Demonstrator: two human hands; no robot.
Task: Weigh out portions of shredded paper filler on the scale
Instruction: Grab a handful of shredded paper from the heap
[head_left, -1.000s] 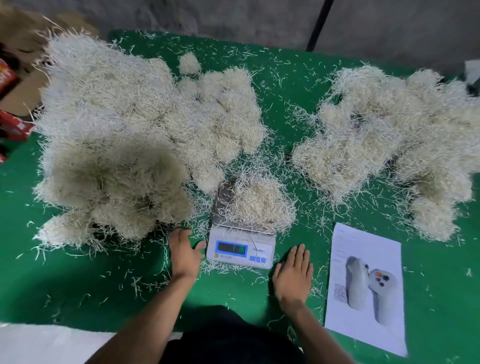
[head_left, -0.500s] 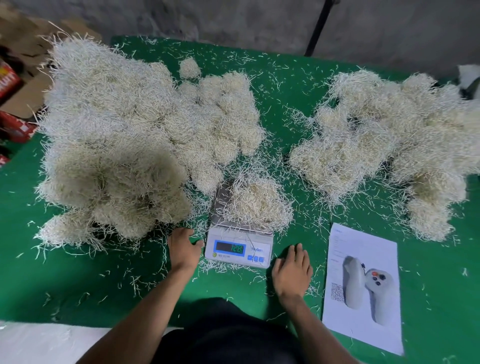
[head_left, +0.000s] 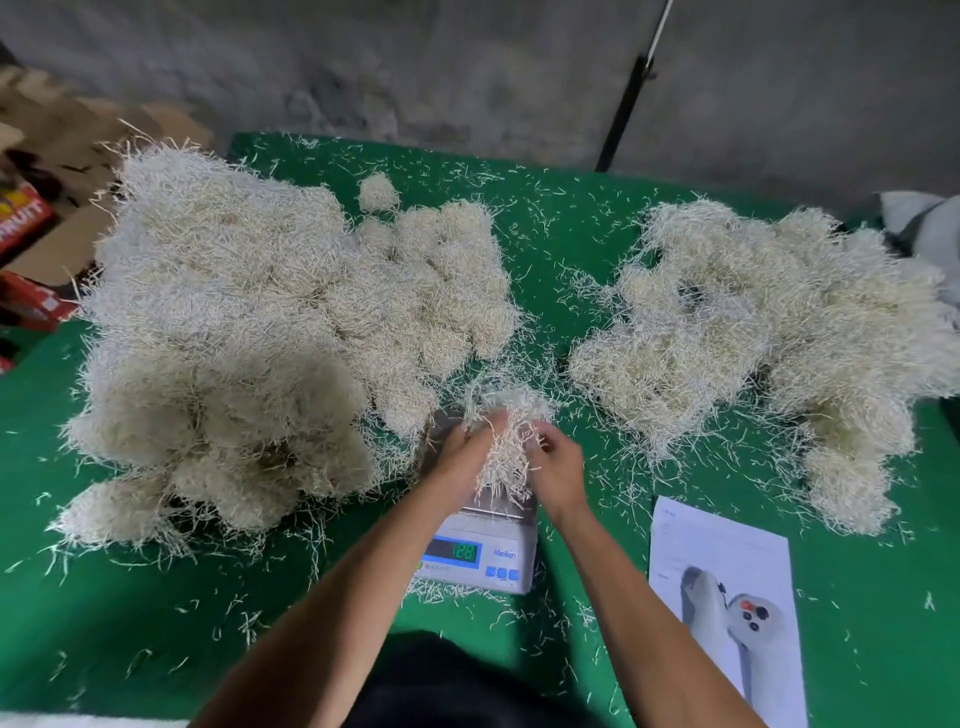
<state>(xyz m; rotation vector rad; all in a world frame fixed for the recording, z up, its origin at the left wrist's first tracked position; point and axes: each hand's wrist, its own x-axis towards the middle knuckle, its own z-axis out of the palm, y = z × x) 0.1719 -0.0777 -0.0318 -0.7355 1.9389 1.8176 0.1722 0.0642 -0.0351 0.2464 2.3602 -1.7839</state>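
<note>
A small white digital scale (head_left: 480, 561) stands on the green table (head_left: 156, 623), its lit display facing me. A clump of pale shredded paper filler (head_left: 506, 415) sits over its metal platform. My left hand (head_left: 465, 452) and my right hand (head_left: 553, 460) are on either side of that clump, fingers curled into the strands. A big heap of filler (head_left: 249, 332) lies to the left of the scale. A second heap (head_left: 769, 332) spreads over the right side of the table.
A printed sheet showing a grey controller (head_left: 727, 613) lies right of the scale. Loose strands litter the cloth. Cardboard and red boxes (head_left: 26, 228) sit off the table's left edge. A black pole (head_left: 626, 98) stands behind, by the grey wall.
Both hands left the table beside the scale and moved up onto the clump on the platform, gathering it between them. The camera view shifted down and closer.
</note>
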